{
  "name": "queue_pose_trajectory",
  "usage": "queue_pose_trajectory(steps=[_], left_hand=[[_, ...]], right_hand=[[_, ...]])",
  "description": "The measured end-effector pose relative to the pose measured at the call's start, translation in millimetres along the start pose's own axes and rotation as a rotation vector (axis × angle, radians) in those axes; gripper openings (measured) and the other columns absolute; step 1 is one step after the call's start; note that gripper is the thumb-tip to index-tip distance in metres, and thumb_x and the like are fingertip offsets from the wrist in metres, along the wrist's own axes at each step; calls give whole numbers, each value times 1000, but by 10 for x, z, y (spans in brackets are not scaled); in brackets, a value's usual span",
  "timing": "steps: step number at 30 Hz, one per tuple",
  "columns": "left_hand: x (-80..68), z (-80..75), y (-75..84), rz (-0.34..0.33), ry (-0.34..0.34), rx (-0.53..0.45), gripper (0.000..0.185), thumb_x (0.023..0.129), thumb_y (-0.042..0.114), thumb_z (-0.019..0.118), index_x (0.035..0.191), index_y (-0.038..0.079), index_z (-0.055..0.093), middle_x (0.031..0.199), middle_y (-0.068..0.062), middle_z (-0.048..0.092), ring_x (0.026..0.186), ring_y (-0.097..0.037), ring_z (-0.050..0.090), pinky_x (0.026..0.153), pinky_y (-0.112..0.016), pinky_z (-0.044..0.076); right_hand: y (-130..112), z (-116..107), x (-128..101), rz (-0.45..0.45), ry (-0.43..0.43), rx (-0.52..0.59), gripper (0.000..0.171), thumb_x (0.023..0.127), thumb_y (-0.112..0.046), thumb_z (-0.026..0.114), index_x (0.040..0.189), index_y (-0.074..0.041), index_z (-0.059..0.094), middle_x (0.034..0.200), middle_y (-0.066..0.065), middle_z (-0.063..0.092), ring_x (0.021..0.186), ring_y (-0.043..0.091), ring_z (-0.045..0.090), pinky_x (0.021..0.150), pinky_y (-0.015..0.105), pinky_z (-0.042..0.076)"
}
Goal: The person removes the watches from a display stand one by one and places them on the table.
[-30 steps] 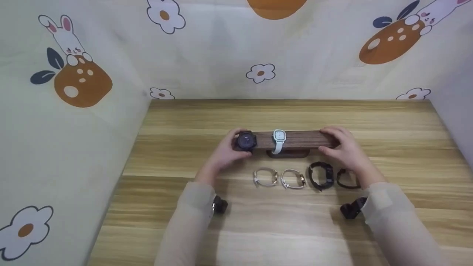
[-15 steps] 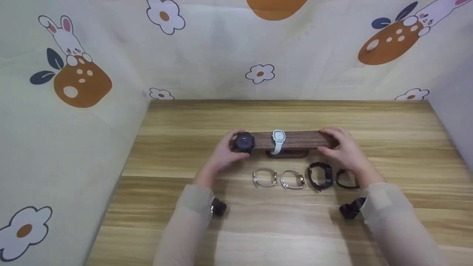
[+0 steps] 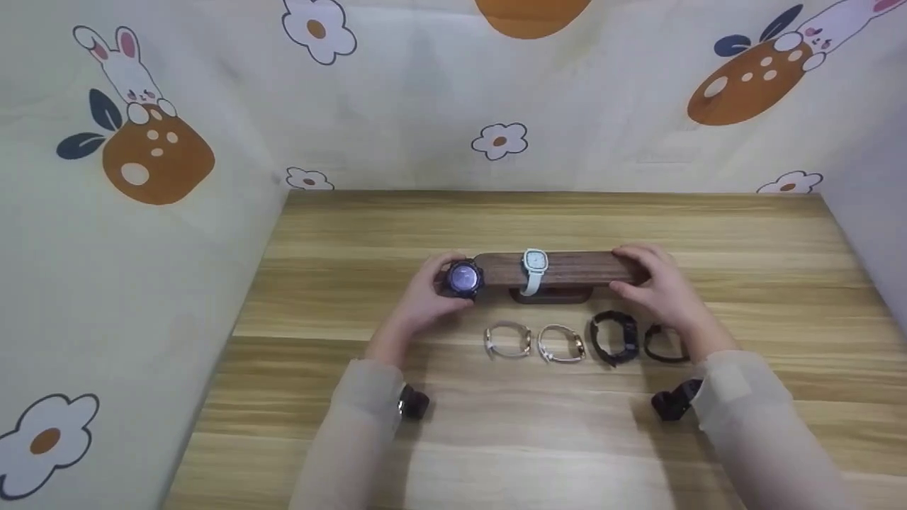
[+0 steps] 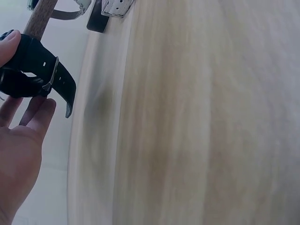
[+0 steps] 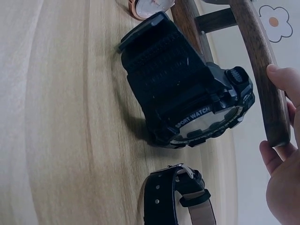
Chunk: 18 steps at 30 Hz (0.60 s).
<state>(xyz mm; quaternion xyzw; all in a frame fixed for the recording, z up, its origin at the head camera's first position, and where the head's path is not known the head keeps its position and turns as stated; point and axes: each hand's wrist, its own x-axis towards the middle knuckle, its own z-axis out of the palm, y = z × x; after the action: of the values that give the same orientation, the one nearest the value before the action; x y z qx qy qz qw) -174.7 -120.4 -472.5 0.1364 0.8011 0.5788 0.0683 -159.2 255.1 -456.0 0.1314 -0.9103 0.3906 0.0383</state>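
Observation:
A dark wooden watch stand stands on the table, its bar running left to right. My left hand pinches a black round-faced watch between thumb and fingers at the bar's left end. In the left wrist view, the black buckled strap forms a loop near the bar's tip, with a loose strap end hanging. My right hand grips the bar's right end; in the right wrist view, the thumb lies on the bar and the fingers are partly behind it. A pale mint watch sits around the bar's middle.
In front of the stand lie two slim light-strapped watches, a chunky black sports watch and a smaller dark watch partly hidden by the right wrist. A patterned wall rises behind the wooden table.
My left hand has drawn the black watch left and slightly toward me, uncovering the bar's left end, and the watch face has tilted. My right hand and the stand stay put.

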Motion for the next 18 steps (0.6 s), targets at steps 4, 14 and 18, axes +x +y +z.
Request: queue_pose_trajectory(steps=[4, 14, 18], left_hand=[[-28, -14, -6, -2, -2, 15, 71, 63, 3, 82, 127, 13, 54, 133, -7, 47, 121, -25, 45, 104, -40, 35], [-93, -28, -62, 12, -12, 68, 70, 65, 9, 83, 128, 13, 54, 127, -8, 49, 118, -26, 47, 103, -41, 35], [-131, -18, -93, -9, -13, 87, 70, 64, 11, 83, 128, 15, 54, 127, -5, 51, 119, -23, 46, 104, -43, 33]], right_hand=[[-3, 2, -3, 8, -4, 8, 55, 77, -9, 75, 127, -2, 53, 131, 24, 42, 118, 42, 40, 100, 60, 30], [7, 6, -3, 24, -4, 21, 55, 78, -10, 75, 127, -3, 52, 133, 23, 41, 119, 42, 39, 101, 59, 29], [-4, 2, 1, 17, -10, 22, 54, 78, -10, 75, 127, -2, 52, 133, 23, 41, 120, 42, 39, 102, 59, 29]])
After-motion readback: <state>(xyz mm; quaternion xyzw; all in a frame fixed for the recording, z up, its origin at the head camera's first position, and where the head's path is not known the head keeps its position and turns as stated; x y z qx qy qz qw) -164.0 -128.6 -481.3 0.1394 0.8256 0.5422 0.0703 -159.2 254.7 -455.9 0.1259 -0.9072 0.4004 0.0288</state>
